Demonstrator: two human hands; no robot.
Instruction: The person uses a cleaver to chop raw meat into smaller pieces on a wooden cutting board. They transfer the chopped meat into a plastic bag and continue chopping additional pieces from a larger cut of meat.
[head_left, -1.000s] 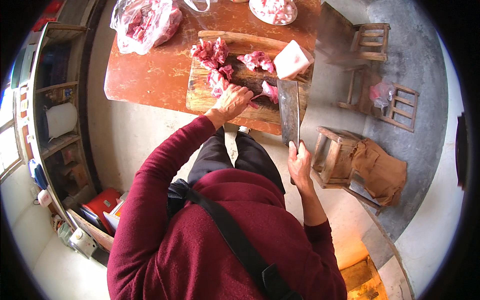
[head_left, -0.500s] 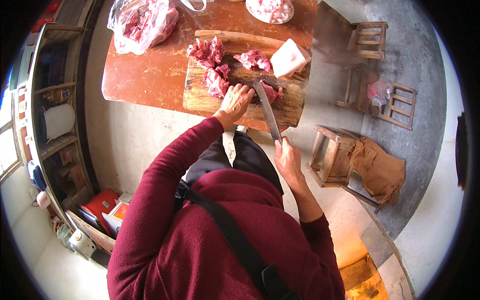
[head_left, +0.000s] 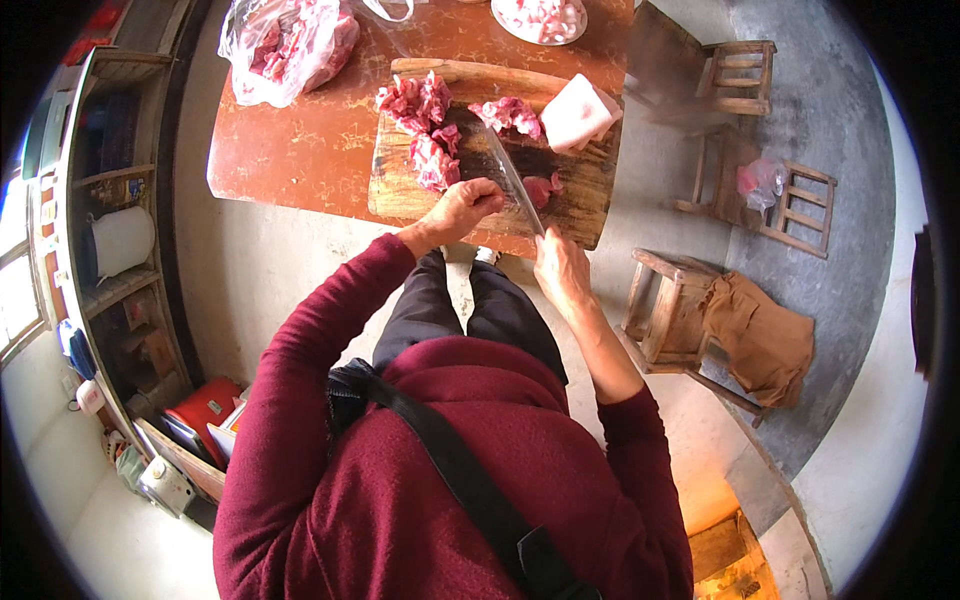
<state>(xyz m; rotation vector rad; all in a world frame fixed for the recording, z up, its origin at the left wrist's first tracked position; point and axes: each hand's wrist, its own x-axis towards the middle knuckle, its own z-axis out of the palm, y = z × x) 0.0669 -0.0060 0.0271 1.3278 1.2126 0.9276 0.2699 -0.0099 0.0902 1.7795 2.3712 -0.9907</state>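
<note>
No words, numbers, labels or signs can be read; any print on the shelf (head_left: 121, 289) is too small to tell

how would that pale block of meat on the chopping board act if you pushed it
The pale block would probably slide rather than roll, as its sides look flat. It is likely fairly firm, holding its blocky shape on the chopping board. Its whitish, fatty-looking surface may be slippery.
</note>
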